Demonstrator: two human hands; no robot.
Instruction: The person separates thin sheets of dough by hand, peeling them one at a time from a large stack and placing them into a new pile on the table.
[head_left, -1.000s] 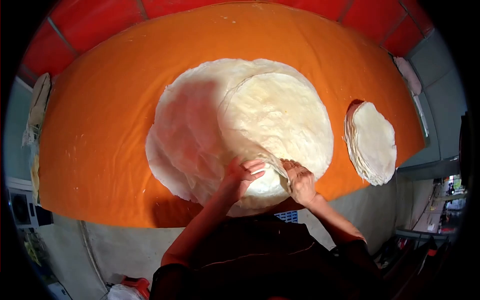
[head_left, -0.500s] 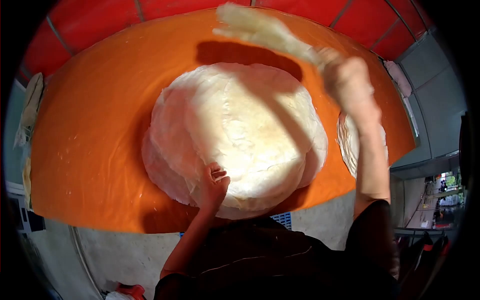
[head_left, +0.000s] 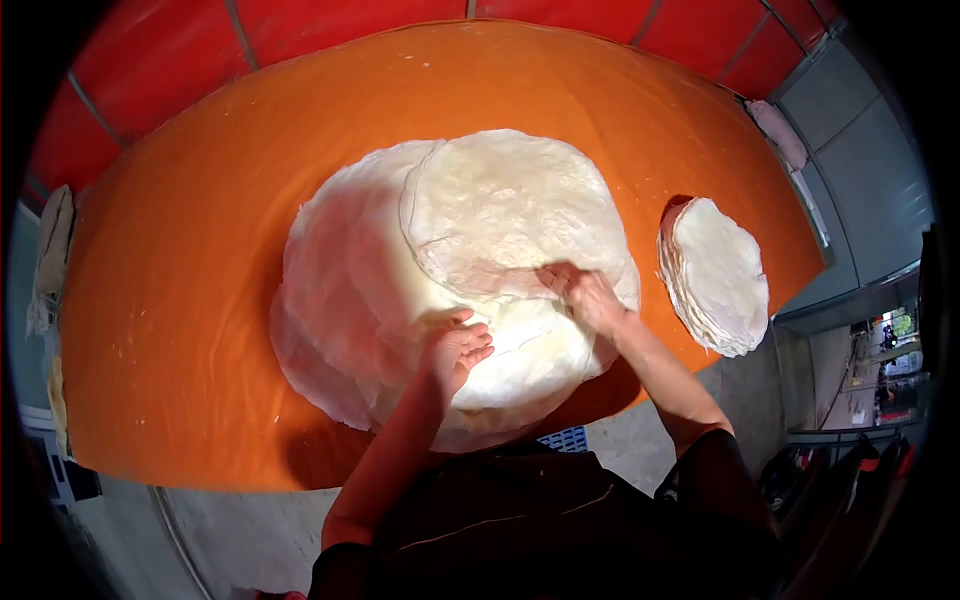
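Observation:
Large thin round flatbreads form a wide pile [head_left: 350, 270] in the middle of the orange cloth. One pale flatbread [head_left: 515, 210] lies flat on the pile's upper right part. My right hand [head_left: 590, 298] is at the lower edge of this flatbread, fingers bent onto it; whether they pinch the edge is too small to tell. Over the pile's lower middle, my left hand [head_left: 459, 354] is held with its fingers apart and nothing in it.
A smaller stack of flatbreads [head_left: 722, 280] stands near the right edge of the orange-covered table [head_left: 160, 280]. Red padded panels [head_left: 330, 35] line the far side. Folded cloth [head_left: 55, 240] lies at the left edge.
The flatbread that was swinging in my raised right hand now lies on the pile. My right hand has come down and left onto it. My left hand has moved slightly right.

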